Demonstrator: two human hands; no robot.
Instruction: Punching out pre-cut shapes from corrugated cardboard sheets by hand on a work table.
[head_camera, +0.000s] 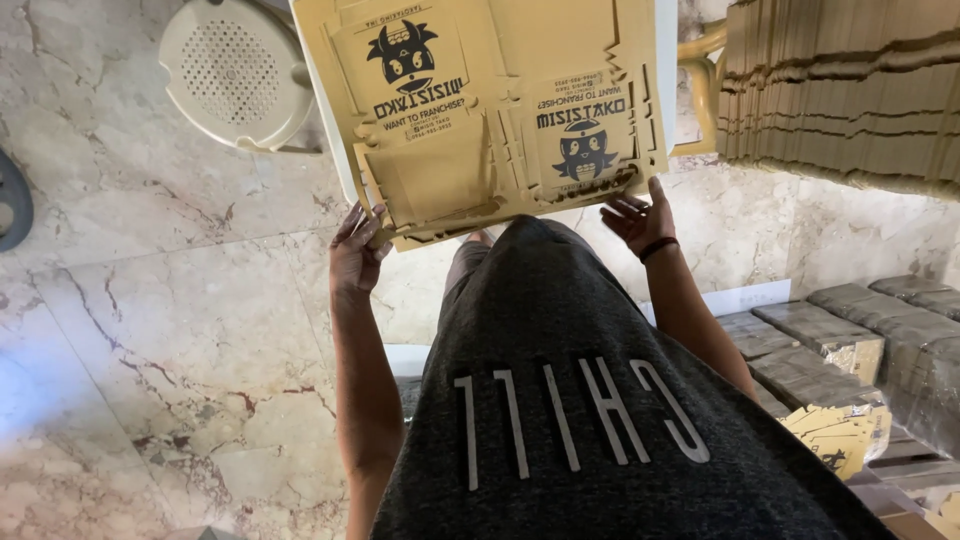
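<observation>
A stack of flat, die-cut tan cardboard box blanks (480, 110) with black cartoon prints lies on a white surface in front of me. My left hand (357, 252) grips the stack's near left corner, fingers curled over the edge. Near the stack's near right corner, my right hand (640, 218) has its fingers spread and its fingertips touch the edge; a dark band circles that wrist. My grey shirt fills the lower middle of the view.
A cream plastic stool (238, 70) stands on the marble floor (170, 330) at the upper left. A tall pile of flat cardboard (850, 90) rises at the upper right. Wrapped bundles of cardboard (830, 350) lie at the lower right.
</observation>
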